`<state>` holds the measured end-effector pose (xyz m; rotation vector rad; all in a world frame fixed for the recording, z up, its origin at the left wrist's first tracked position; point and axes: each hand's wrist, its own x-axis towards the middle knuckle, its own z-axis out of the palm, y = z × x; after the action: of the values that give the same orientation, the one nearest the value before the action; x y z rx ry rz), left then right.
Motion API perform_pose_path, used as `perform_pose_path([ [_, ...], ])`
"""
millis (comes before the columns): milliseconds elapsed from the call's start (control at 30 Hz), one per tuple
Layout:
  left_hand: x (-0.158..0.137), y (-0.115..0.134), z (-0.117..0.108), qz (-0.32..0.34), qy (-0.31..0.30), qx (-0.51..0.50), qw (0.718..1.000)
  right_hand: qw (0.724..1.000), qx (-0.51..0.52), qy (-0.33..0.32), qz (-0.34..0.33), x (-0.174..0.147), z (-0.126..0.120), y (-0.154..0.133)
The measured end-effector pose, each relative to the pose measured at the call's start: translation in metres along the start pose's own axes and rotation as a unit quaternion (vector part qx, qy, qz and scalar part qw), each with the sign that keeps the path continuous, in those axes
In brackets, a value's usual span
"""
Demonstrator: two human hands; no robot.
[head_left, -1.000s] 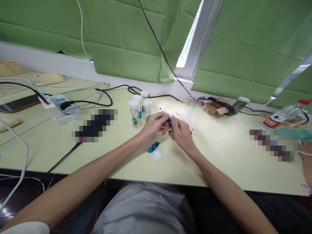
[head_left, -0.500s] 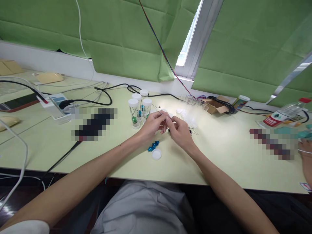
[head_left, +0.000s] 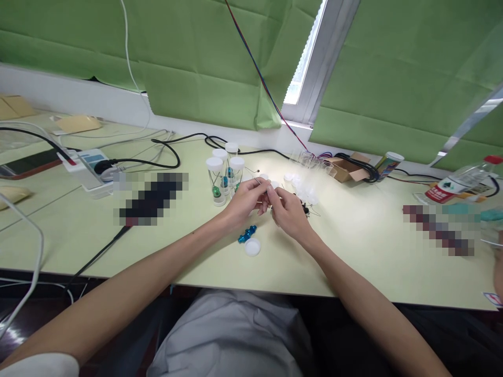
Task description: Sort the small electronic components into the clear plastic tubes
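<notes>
Left hand (head_left: pixel 247 200) and right hand (head_left: pixel 290 208) touch, curled in; I cannot tell what they hold. Toward the front edge of the table (head_left: pixel 338 246), shiny blue pieces (head_left: pixel 247 234) lie beside a white lid (head_left: pixel 252 247). Clear tubes (head_left: pixel 216 181) stand toward its back edge.

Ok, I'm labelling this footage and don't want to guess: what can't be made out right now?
All in the head view:
- What lies between the left hand and right hand: hidden by their fingers.
- Dark parts: partly behind the right hand.
- Rearmost jar: lower part behind nearer jars.
- Phone: cut off by the left edge.
- Black object: pixelated.
- Bottle: label print too small.
</notes>
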<state>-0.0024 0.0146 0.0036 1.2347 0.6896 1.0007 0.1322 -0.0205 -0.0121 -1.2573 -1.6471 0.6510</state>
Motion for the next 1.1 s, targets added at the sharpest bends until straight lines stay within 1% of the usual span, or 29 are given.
perform_pose_path([
  [267, -0.0030, 0.0052, 0.0048, -0.018, 0.032, 0.029, 0.999, 0.999, -0.045, -0.012, -0.009, 0.0004, -0.0011, 0.0001],
  [867, -0.0010, 0.0026, 0.0036, -0.020, 0.041, 0.057, 0.997, 0.996, -0.082, -0.008, -0.047, 0.0014, 0.0000, 0.0049],
  [1100, 0.0000, -0.0008, 0.0012, -0.021, 0.043, 0.062, 0.997, 0.995, -0.085, -0.028, -0.037, 0.0007, -0.0005, 0.0062],
])
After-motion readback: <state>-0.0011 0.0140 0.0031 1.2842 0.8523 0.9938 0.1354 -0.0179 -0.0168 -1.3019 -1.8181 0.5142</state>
